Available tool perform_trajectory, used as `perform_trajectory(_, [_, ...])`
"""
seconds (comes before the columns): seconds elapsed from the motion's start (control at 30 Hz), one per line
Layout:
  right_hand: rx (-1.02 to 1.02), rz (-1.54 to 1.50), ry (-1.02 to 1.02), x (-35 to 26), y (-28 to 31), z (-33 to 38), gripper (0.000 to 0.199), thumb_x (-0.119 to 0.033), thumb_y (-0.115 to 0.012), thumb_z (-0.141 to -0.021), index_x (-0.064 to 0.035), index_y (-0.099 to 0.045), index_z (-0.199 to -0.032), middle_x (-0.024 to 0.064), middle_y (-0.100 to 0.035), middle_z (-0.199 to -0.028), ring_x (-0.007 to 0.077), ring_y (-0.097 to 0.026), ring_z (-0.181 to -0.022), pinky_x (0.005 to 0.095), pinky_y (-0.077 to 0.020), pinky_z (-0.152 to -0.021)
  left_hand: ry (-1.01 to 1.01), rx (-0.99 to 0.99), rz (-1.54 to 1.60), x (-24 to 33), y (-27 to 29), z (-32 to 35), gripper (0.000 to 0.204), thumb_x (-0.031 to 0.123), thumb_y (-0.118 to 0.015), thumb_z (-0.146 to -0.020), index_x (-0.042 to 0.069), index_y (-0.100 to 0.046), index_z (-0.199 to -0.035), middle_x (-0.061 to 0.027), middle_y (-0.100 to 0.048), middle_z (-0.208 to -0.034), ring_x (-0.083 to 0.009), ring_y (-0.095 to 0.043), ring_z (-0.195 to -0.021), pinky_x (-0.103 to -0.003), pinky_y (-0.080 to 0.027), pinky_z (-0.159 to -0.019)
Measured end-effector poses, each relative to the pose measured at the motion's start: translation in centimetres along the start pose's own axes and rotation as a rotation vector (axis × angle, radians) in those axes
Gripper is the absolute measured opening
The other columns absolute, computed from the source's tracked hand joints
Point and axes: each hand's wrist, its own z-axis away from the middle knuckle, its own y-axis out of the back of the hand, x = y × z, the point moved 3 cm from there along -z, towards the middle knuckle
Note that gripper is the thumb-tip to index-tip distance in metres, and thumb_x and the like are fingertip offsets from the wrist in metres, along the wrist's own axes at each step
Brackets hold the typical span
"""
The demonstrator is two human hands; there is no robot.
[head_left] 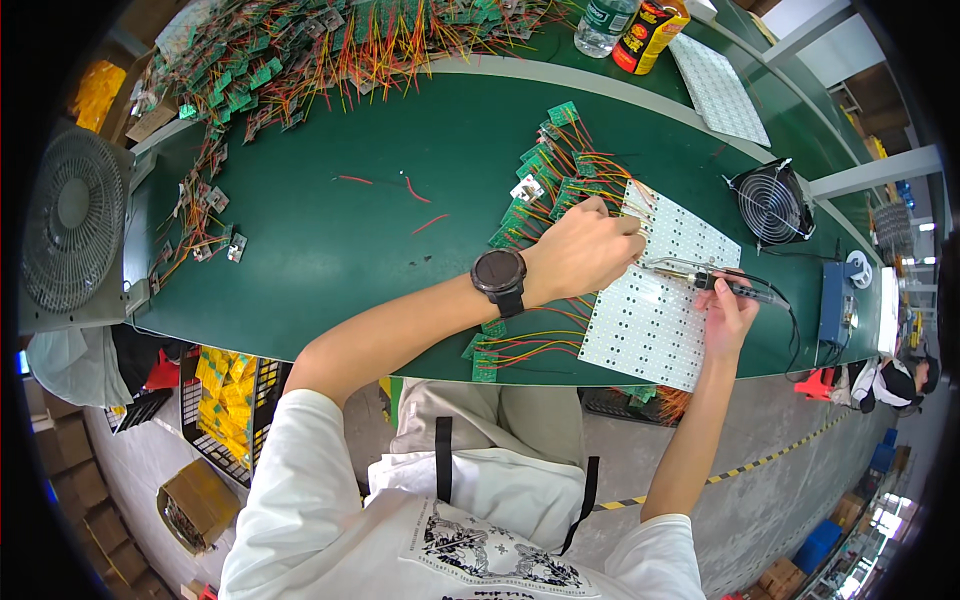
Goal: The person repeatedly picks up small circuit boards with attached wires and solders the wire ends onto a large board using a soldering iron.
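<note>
A white panel [652, 310] dotted with rows of dark pads lies at a slant on the green bench. My right hand [730, 315] grips a soldering iron [708, 281], its tip pointing left over the panel. Close to that tip, my left hand [585, 252] is closed, its fingertips pressed together at the panel; what they pinch is too small to tell. Small green circuit boards [515, 220] with red and yellow wires [600, 165] lie along the panel's left edge, partly hidden under my left hand and forearm. More such boards [485, 360] sit at the front edge.
Wired boards heap at the back [350, 45], beside a bottle [603, 25] and a yellow-black container [650, 35]. A black fan [770, 203] and a blue box [838, 300] stand right; a grey fan [75, 220] stands left. Red wire scraps [430, 224] lie mid-bench.
</note>
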Motion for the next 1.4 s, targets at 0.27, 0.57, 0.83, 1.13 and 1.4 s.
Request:
perform_trajectory(0.27, [0.064,-0.084,0.045,-0.1,0.7,-0.3,0.018,-0.004,-0.063,-0.086,0.0083,-0.061,-0.099,0.0136,-0.064,-0.078,0.0171,-0.057,-0.055,0.0287,-0.0454,-0.049,-0.026,0.001,-0.003,-0.1,-0.3,-0.3,0.008,0.015,-0.065,-0.081,0.009,-0.064,-0.086,-0.0049,-0.059,-0.084,-0.0237,-0.059,-0.074,-0.036,-0.046,-0.076])
perform_trajectory(0.57, [0.328,0.138,0.288,-0.3,0.1,0.1,0.011,-0.005,-0.064,-0.088,0.0043,-0.062,-0.093,0.0074,-0.060,-0.070,0.0131,-0.055,-0.056,0.0256,-0.0413,-0.050,-0.034,0.017,-0.052,0.0,0.4,0.4,0.010,0.019,-0.063,-0.082,0.010,-0.062,-0.087,-0.0056,-0.059,-0.085,-0.0250,-0.060,-0.076,-0.038,-0.044,-0.074])
perform_trajectory(0.83, [0.441,-0.075,0.172,0.5,2.4,-0.2,0.017,-0.010,-0.069,-0.088,0.0027,-0.061,-0.094,0.0058,-0.060,-0.067,0.0123,-0.055,-0.057,0.0239,-0.0393,-0.051,0.003,0.172,0.069,4.5,8.6,2.1,0.028,0.012,-0.067,-0.080,0.006,-0.059,-0.106,-0.0104,-0.055,-0.102,-0.0297,-0.055,-0.102,-0.042,-0.041,-0.096])
perform_trajectory(1.13, [0.462,-0.203,0.069,-0.3,1.9,-0.5,0.017,-0.012,-0.071,-0.086,0.0022,-0.064,-0.093,0.0048,-0.061,-0.066,0.0107,-0.054,-0.055,0.0224,-0.0392,-0.052,1.176,0.672,-0.617,-3.7,21.9,24.9,0.024,0.028,-0.068,-0.081,0.007,-0.058,-0.077,-0.0112,-0.059,-0.064,-0.0350,-0.060,-0.060,-0.044,-0.049,-0.057])
perform_trajectory(1.4, [0.445,-0.181,0.061,0.8,2.9,-0.6,0.017,-0.011,-0.071,-0.086,0.0018,-0.063,-0.094,0.0045,-0.060,-0.067,0.0101,-0.053,-0.055,0.0231,-0.0371,-0.050,1.476,0.681,-0.799,-7.6,26.0,32.3,0.040,0.046,-0.067,-0.083,0.007,-0.069,-0.072,-0.0149,-0.068,-0.070,-0.0364,-0.067,-0.073,-0.045,-0.052,-0.065])
